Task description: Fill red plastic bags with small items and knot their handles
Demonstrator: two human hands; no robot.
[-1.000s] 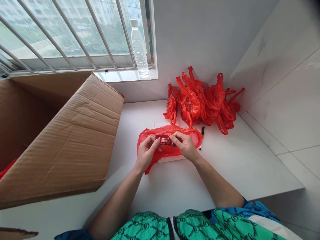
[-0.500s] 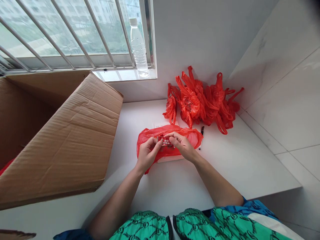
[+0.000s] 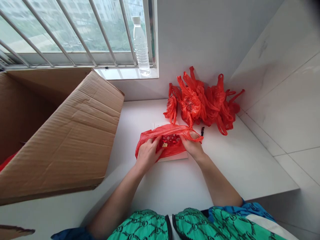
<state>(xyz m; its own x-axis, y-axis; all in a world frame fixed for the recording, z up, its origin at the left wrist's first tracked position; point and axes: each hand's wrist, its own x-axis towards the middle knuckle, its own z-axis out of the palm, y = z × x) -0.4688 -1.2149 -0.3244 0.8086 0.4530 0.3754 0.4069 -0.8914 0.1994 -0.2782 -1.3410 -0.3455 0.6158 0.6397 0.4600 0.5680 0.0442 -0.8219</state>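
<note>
A thin red plastic carrier bag (image 3: 172, 128) lies on the counter, its mouth stretched wide between my hands. Inside it show red patterned packets (image 3: 171, 139) and a small gold-coloured piece (image 3: 165, 145). My left hand (image 3: 147, 151) reaches into the bag's left side, thumb and fingers apart near the packets, with film lying across the hand's edge. At the right side of the mouth is my right hand (image 3: 193, 145), its thumb toward the packets and its fingers spread, partly covered by red film. Under the bag a pale flat sheet or box (image 3: 175, 158) sticks out.
Several tied red bags (image 3: 192, 103) are bunched against the wall. A black pen (image 3: 202, 131) lies right of the open bag. On the left stands a large open cardboard box (image 3: 85, 133). A clear bottle (image 3: 141, 50) stands on the sill by the barred window.
My hands have let go of the small red-and-white packet they pinched above the bag. Both have moved apart and down into the bag's mouth, and the packets inside now show.
</note>
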